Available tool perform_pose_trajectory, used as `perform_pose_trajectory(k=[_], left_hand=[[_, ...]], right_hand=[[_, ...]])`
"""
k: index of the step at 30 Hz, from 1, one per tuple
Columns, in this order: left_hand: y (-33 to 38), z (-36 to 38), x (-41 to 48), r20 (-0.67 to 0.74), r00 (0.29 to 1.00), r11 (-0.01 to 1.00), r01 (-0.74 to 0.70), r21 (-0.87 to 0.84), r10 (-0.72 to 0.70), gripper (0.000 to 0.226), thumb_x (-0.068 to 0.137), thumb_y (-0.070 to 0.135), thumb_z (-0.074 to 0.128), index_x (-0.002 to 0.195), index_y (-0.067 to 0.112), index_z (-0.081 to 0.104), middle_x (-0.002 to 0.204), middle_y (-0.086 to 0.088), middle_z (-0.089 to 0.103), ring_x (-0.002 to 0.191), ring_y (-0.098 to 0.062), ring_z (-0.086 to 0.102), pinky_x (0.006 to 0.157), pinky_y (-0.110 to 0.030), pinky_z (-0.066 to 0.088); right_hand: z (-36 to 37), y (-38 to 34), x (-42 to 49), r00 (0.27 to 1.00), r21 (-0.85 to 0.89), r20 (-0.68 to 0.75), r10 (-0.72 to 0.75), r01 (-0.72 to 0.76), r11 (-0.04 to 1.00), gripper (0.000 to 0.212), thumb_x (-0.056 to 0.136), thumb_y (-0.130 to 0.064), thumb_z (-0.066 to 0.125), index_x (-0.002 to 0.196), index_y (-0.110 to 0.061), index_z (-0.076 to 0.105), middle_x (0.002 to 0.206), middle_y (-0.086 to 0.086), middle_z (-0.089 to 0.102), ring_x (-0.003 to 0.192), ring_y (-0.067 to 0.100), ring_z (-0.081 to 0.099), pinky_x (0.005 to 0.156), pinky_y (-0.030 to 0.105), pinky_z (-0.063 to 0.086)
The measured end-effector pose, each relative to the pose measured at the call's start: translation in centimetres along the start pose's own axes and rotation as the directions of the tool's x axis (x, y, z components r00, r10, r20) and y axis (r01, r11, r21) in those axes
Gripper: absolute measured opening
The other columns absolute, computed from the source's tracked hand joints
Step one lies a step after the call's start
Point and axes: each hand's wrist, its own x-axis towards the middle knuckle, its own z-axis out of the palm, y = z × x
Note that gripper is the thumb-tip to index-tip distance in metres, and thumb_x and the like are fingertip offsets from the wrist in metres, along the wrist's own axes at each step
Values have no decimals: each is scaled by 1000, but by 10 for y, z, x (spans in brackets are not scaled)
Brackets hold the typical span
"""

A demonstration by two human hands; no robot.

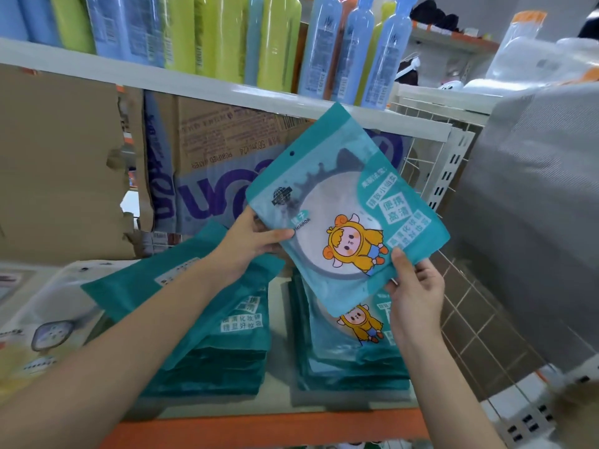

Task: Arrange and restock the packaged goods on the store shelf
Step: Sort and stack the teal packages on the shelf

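- Gripping the teal mirror pouch (pixel 346 215) at its left edge, the left hand (pixel 256 241) is pressing its thumb on the front, with the fingers curled behind.
- The right hand (pixel 416 293) is pinching the pouch's lower right edge, thumb on the front and fingers behind.
- The pouch is being held tilted in the air, with its cartoon-figure front facing the camera, above the right stack (pixel 350 354) of similar pouches.
- The right stack and the left stack (pixel 220 361) are lying flat, side by side but apart, on the shelf board (pixel 259 426).
- The left forearm is crossing over the left stack, whose top pouch is lying askew.
- Cardboard cartons (pixel 220 140) are standing behind the stacks.
- Blue and green bottles (pixel 350 50) are standing on the upper shelf (pixel 194 84).
- A white wire panel (pixel 470 319) is standing to the right of the stacks.
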Motion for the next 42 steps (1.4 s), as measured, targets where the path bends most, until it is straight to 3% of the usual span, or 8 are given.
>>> perform_pose_trajectory(k=[7,11,15,23,27,30,38,42], left_hand=[[-1,-7,1,-47,998,997,-50,-54,47,39,79,-10,60,110,14,51,96,2,68,82,-11,68,66,-24,57],[0,-12,3,-23,999,999,-41,-22,41,26,82,-8,58,101,10,58,85,4,72,78,-11,68,67,-24,57],[1,-15,6,2,1000,1000,-13,14,13,24,82,-7,57,95,12,62,78,7,73,73,-8,69,62,-20,55],[-3,-5,19,33,989,985,140,103,-144,20,82,-4,58,91,13,62,76,6,73,71,-8,69,66,-20,57],[-4,14,24,41,973,964,218,154,-227,19,81,0,60,94,14,63,81,7,74,74,-8,69,66,-18,56],[-10,29,25,15,962,943,263,203,-272,18,82,2,60,95,14,63,82,6,74,74,-7,70,62,-16,54],[-36,70,21,-185,917,867,396,304,-354,23,80,1,64,101,11,62,87,2,67,75,-9,63,52,-13,51],[-50,80,19,-261,917,825,389,410,-303,32,78,2,67,109,7,61,88,1,64,79,-10,59,65,-20,47]], right_hand=[[-5,4,-9,997,-120,31,69,-65,991,16,76,-21,67,91,-15,62,78,-8,73,76,8,70,58,17,54],[-9,11,-19,988,-179,33,150,-142,974,46,59,-36,73,97,-14,61,90,-1,74,84,16,71,66,24,58],[-22,12,-22,986,-191,29,167,-159,969,23,80,-13,66,102,-14,58,92,1,73,83,15,70,64,21,57],[-55,9,-4,988,-463,114,105,-41,885,29,80,-11,69,105,-17,58,98,8,66,72,1,66,54,14,51],[-77,2,6,950,-563,203,237,-85,822,49,77,-11,72,120,-23,52,94,7,65,71,0,66,52,14,50],[-94,-1,13,913,-625,248,324,-104,774,45,78,-10,71,112,-31,51,92,3,63,66,0,65,48,12,46],[-133,3,24,872,-780,267,410,-55,624,53,76,-25,74,123,-27,48,97,6,62,78,17,59,58,26,46],[-141,11,25,858,-812,271,437,-39,582,55,74,-29,75,123,-25,50,94,6,62,86,25,61,77,46,51]])
